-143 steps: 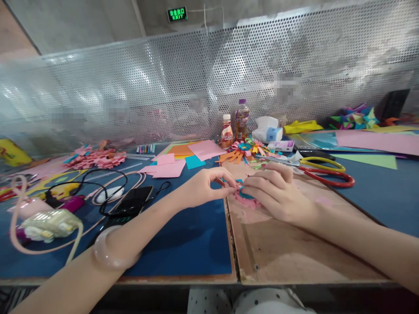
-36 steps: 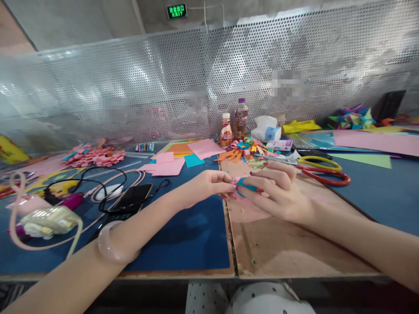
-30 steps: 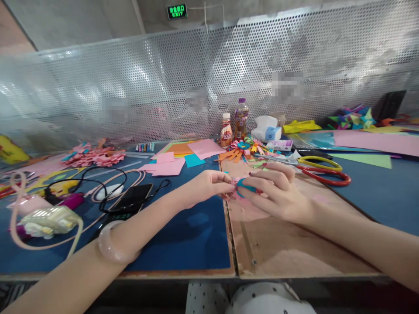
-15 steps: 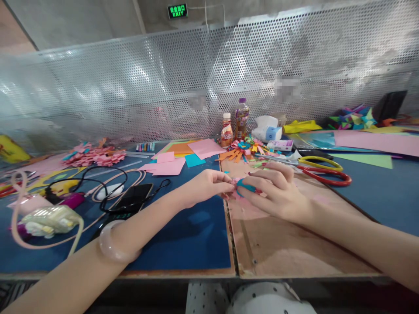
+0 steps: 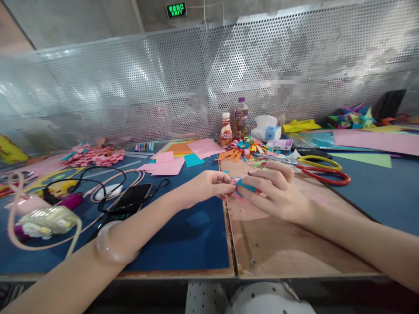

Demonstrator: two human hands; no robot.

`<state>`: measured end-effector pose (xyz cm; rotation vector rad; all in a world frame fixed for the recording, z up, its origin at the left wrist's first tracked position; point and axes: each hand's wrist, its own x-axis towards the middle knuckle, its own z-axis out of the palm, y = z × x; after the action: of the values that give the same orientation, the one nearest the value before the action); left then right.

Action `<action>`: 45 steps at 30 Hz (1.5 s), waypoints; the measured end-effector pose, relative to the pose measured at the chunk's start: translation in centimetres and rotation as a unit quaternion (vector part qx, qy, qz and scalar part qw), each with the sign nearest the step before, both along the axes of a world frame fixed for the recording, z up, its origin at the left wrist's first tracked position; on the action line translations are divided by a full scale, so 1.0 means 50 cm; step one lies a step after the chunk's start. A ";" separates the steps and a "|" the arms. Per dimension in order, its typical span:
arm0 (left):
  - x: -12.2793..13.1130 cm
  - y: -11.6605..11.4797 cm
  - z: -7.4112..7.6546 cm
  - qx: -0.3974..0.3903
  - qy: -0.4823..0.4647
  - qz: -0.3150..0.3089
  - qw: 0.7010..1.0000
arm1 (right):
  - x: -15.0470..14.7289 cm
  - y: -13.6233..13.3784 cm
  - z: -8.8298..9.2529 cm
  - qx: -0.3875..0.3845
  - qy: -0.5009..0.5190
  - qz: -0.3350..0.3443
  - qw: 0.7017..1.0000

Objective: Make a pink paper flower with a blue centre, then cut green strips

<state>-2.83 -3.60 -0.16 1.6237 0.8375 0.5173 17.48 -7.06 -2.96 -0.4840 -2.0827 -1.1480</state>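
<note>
Left hand (image 5: 214, 187) and right hand (image 5: 276, 189) hold a seemingly unfinished pink-and-blue paper piece (image 5: 245, 187), finished-looking paper flowers (image 5: 243, 145) lying nearer the table's (image 5: 281, 248) far edge.

One small paper piece (image 5: 242, 185), pink and blue, has its blue part curved; it is located (a portion is hidden) left of the scissors (image 5: 310, 168), nearer to the viewer.

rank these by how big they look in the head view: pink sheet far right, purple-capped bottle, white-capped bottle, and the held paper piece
1. Pink sheet
2. Purple-capped bottle
3. White-capped bottle
Held paper piece: unsure, since fingers hide part of it.
</note>
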 end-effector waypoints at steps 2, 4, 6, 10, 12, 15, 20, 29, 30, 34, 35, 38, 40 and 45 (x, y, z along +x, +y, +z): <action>0.000 0.000 -0.001 -0.005 -0.006 0.001 1.000 | -0.001 0.001 0.000 -0.003 -0.002 0.001 1.000; -0.001 0.001 -0.002 -0.007 -0.008 0.005 1.000 | -0.001 0.001 0.000 -0.004 -0.005 0.001 1.000; -0.001 0.002 -0.003 -0.005 -0.007 0.005 1.000 | -0.001 0.001 0.000 -0.003 -0.005 0.000 1.000; -0.001 0.003 -0.003 0.001 -0.005 0.001 1.000 | -0.001 0.003 -0.002 -0.007 -0.003 -0.002 1.000; -0.002 0.002 -0.003 -0.001 -0.009 0.003 1.000 | -0.001 0.004 -0.003 -0.006 -0.002 -0.004 1.000; -0.004 0.003 -0.003 -0.017 -0.029 0.004 0.999 | -0.001 0.005 -0.001 -0.004 0.007 -0.011 1.000; -0.009 0.009 -0.005 -0.029 -0.071 -0.005 0.997 | 0.000 0.007 0.000 -0.024 0.018 -0.022 0.999; -0.014 0.020 -0.005 0.010 -0.107 0.075 0.991 | 0.001 0.020 -0.014 -0.181 0.058 -0.058 0.980; -0.014 0.020 -0.005 0.011 -0.109 0.083 0.990 | 0.000 0.020 -0.013 -0.196 0.056 -0.056 0.977; -0.009 0.015 -0.008 0.006 -0.112 0.092 0.989 | -0.013 0.018 -0.006 -0.211 0.100 -0.037 0.972; -0.006 0.013 -0.009 0.003 -0.113 0.090 0.989 | -0.016 0.018 -0.004 -0.212 0.121 -0.031 0.969; 0.001 0.005 -0.011 0.000 -0.120 0.088 0.989 | -0.022 0.019 -0.001 -0.211 0.166 -0.020 0.963; 0.005 0.001 -0.012 0.004 -0.123 0.092 0.988 | -0.022 0.019 -0.001 -0.211 0.174 -0.013 0.962; 0.010 -0.006 -0.012 0.035 -0.118 0.112 0.986 | -0.021 0.015 0.000 -0.217 0.177 0.000 0.960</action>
<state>-2.33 -3.88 -0.74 1.5034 0.8352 0.8895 16.43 -6.31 -2.98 -0.8289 -2.0046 -0.5418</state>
